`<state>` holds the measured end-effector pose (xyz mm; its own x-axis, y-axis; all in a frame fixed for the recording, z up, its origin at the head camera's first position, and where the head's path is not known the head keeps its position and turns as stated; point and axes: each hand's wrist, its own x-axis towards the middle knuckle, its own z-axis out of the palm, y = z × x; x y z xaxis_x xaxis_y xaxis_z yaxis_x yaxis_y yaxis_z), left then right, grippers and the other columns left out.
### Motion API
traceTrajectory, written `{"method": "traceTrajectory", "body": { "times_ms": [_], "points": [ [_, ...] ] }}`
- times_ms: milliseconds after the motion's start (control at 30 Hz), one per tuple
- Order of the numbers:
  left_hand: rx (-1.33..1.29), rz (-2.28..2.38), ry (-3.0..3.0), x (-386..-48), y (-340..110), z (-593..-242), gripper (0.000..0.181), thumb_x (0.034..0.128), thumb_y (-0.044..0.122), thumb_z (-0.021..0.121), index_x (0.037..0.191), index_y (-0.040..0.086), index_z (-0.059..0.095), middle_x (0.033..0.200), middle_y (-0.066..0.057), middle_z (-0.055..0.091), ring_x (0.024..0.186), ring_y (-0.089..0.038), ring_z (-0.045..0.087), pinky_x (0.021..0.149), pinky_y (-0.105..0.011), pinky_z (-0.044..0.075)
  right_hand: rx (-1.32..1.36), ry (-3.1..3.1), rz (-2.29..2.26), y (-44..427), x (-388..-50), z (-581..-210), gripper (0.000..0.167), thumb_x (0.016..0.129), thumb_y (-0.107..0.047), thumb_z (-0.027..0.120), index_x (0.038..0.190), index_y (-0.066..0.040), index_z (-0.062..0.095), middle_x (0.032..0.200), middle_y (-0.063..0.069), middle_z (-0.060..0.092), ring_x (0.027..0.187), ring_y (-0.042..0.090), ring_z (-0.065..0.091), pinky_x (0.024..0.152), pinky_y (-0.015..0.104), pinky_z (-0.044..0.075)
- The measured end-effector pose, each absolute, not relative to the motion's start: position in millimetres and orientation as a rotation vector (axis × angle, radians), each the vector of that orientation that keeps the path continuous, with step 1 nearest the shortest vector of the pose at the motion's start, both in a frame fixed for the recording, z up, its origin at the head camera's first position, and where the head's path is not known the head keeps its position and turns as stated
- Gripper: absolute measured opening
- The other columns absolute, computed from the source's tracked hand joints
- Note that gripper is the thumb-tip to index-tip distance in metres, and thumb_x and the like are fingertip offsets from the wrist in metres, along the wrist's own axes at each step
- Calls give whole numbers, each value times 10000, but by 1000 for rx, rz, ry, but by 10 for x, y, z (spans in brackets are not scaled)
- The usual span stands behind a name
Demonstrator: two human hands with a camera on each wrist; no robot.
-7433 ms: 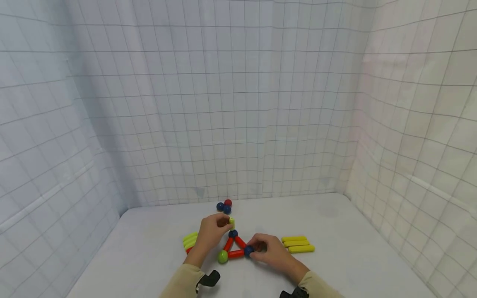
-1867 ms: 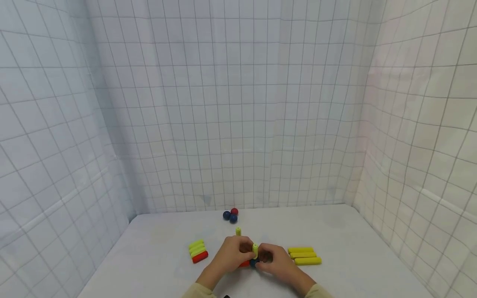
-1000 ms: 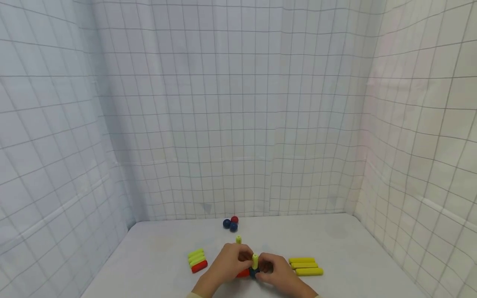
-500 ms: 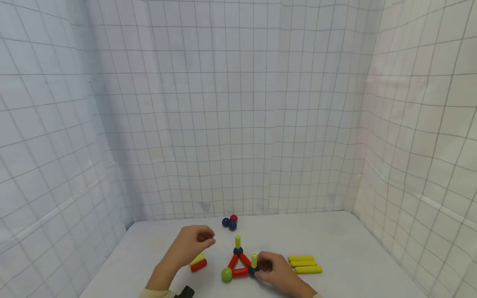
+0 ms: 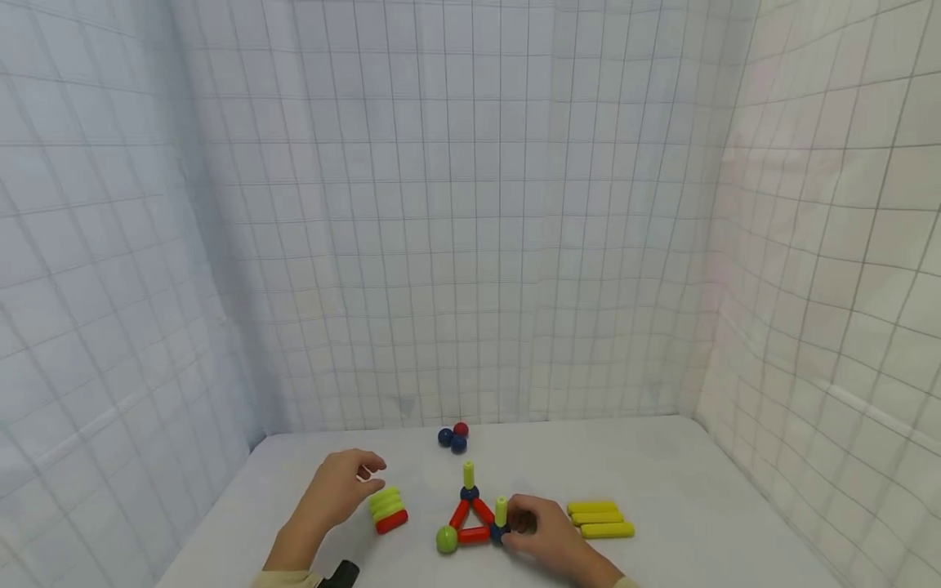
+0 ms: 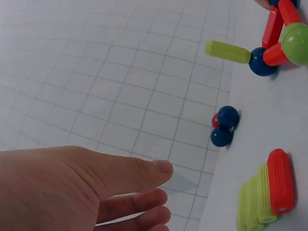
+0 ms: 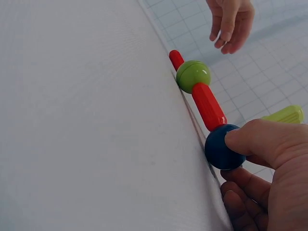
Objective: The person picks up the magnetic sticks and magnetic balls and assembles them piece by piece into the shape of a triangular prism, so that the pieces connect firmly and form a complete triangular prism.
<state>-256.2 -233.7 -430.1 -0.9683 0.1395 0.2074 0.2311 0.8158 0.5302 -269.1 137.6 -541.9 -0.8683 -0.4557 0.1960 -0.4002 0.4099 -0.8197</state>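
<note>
A triangle of red rods (image 5: 474, 536) lies on the table, joined by a green ball (image 5: 447, 539), a back blue ball (image 5: 470, 493) and a right blue ball (image 5: 497, 535). Lime rods stand upright on both blue balls, one at the back (image 5: 469, 475) and one at the right (image 5: 501, 511). My right hand (image 5: 547, 532) pinches the right blue ball between thumb and fingers, plain in the right wrist view. My left hand (image 5: 334, 488) holds nothing; its fingers are loosely bent in the air, just left of a row of loose lime rods (image 5: 385, 502) with a red rod (image 5: 392, 522).
Behind the triangle sit two loose blue balls (image 5: 459, 443) and a red ball (image 5: 461, 429). Longer yellow rods (image 5: 599, 518) lie to the right of my right hand. White gridded cloth walls (image 5: 470, 245) enclose the table (image 5: 662, 474) at the back and sides.
My left hand has let go of the right-hand lime rod, which now stands on its blue ball, and has moved left toward the loose rods. My right hand keeps holding the right blue ball.
</note>
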Motion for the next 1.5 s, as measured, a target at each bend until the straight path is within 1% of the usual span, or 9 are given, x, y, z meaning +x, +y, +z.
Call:
{"method": "traceTrajectory", "body": {
  "times_ms": [200,467,667,767,833,1000,1267,1500],
  "points": [
    [-277,-869,-2854,-2615,-2434,-4512,146,907,47,857,1045,71,818,950,35,738,865,-166,661,789,-419,603,-825,2606,-1469,1389,-2679,-5465,156,938,-227,846,1053,-237,740,951,-84,699,857,116,634,762,274,554],
    [-287,-877,-2879,-2680,-2434,-4588,169,914,51,852,1079,50,817,1008,-19,757,903,-197,686,790,-426,605,-828,2629,-1460,1378,-2685,-5445,165,941,-224,846,1070,-238,743,965,-99,701,866,115,640,774,275,560],
    [-300,-884,-2875,-2740,-2370,-4657,124,948,34,804,1070,53,817,1008,-23,757,881,-185,683,739,-387,594,-839,2663,-1466,1379,-2671,-5395,164,941,-217,846,1067,-236,743,972,-100,703,875,115,646,790,278,567],
    [-294,-887,-2885,-2761,-2351,-4702,114,953,1,769,1048,44,814,996,-37,754,886,-202,681,756,-416,595,-845,2662,-1471,1379,-2664,-5390,166,942,-210,846,1070,-221,741,975,-96,699,877,114,642,791,277,565],
    [-289,-877,-2898,-2770,-2344,-4745,116,950,-22,757,1034,37,811,991,-46,751,907,-221,683,795,-444,599,-840,2656,-1469,1380,-2656,-5394,166,941,-209,848,1066,-217,739,970,-92,696,874,114,639,787,277,564],
    [-271,-819,-2926,-2758,-2340,-4832,109,922,-52,773,989,31,797,958,-42,738,924,-244,687,861,-494,597,-826,2639,-1464,1377,-2644,-5418,165,940,-220,847,1064,-228,739,968,-91,701,874,116,643,788,273,561],
    [-254,-760,-2927,-2728,-2350,-4883,99,903,-44,807,970,27,790,891,-16,702,832,-205,633,803,-467,591,-819,2649,-1454,1373,-2641,-5440,166,942,-223,842,1072,-241,739,973,-99,703,877,118,645,788,274,560],
    [-279,-719,-2899,-2712,-2347,-4910,73,896,2,841,943,33,793,851,1,697,809,-187,635,779,-456,588,-844,2647,-1462,1378,-2622,-5428,170,940,-203,846,1068,-221,735,968,-91,702,874,123,642,786,282,561]
  ]
}}
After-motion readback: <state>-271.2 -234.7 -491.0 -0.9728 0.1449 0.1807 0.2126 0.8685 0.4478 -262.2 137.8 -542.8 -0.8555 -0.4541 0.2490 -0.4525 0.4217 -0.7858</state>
